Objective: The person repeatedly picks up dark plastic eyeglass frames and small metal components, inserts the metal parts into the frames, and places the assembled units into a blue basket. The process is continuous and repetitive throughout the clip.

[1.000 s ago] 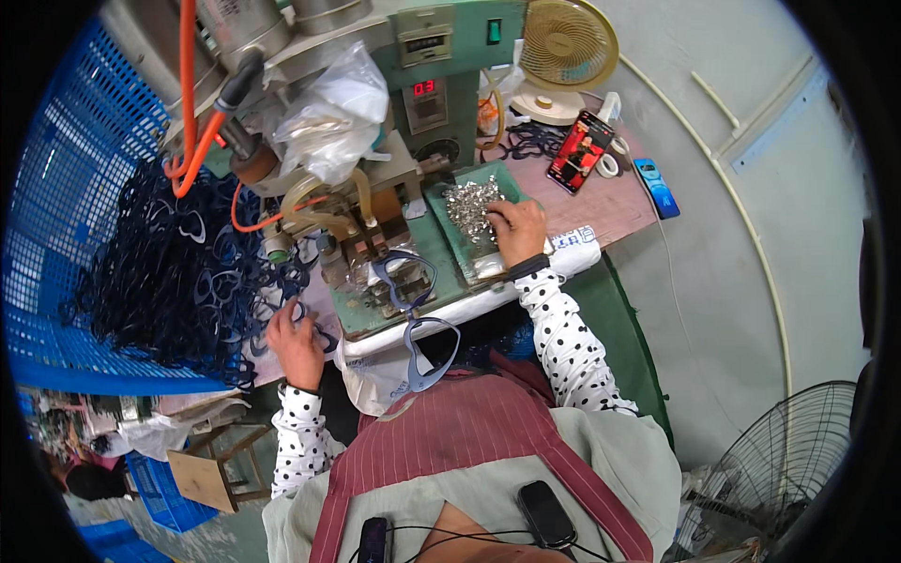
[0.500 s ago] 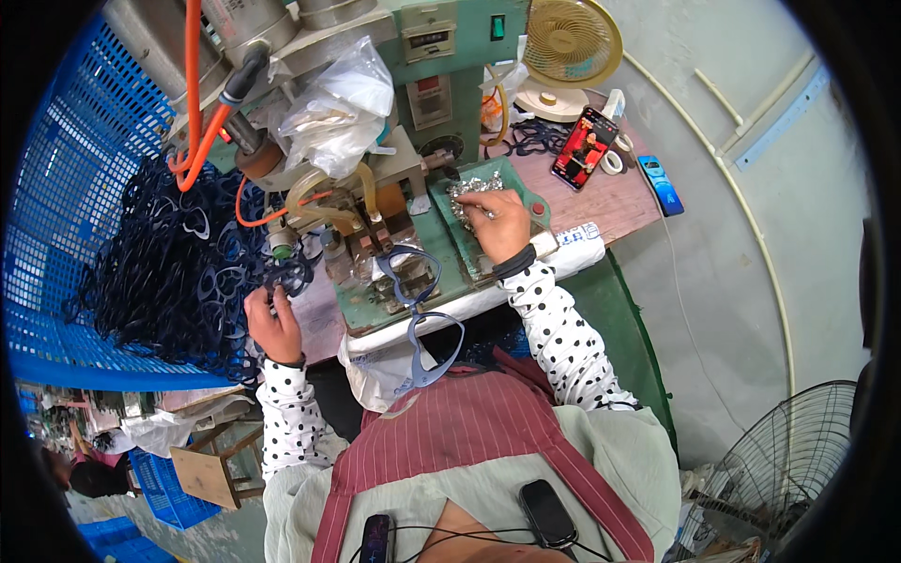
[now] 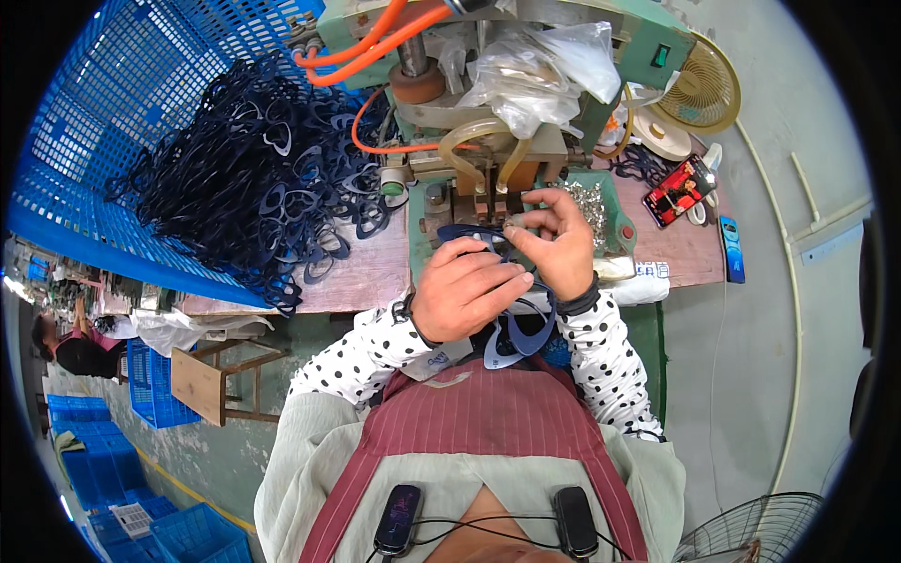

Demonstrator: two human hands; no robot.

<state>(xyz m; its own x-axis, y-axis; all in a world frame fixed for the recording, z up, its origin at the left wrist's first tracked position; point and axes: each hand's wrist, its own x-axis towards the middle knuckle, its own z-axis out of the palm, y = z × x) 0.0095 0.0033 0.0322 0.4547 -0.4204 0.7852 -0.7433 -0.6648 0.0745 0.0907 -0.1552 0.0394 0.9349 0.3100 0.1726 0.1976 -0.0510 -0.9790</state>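
Both hands meet at the front of a green bench machine. My left hand (image 3: 466, 293) is curled over a blue eyeglass-frame front (image 3: 501, 354), whose loops hang below the fingers. Loops overlap there, so I cannot tell whether one or two fronts are held. More blue frame (image 3: 456, 231) shows above the knuckles, close to the machine's twin copper-coloured tips (image 3: 491, 206). My right hand (image 3: 558, 242) is closed in a pinch just right of those tips. What its thumb and fingers hold is too small to make out. Beside it, small silvery metal pieces (image 3: 589, 208) lie in a green tray.
A large blue basket (image 3: 141, 249) at left holds a heap of dark blue frame fronts (image 3: 239, 159). Orange hoses (image 3: 375, 47) and a plastic bag (image 3: 540, 75) hang over the machine. Two phones (image 3: 680, 190) (image 3: 731, 250) and a fan (image 3: 699, 89) are at right.
My left hand has come from the heap to the machine front, onto the blue frame front. My right hand has left the metal-piece tray and moved to the tips. The view has shifted.
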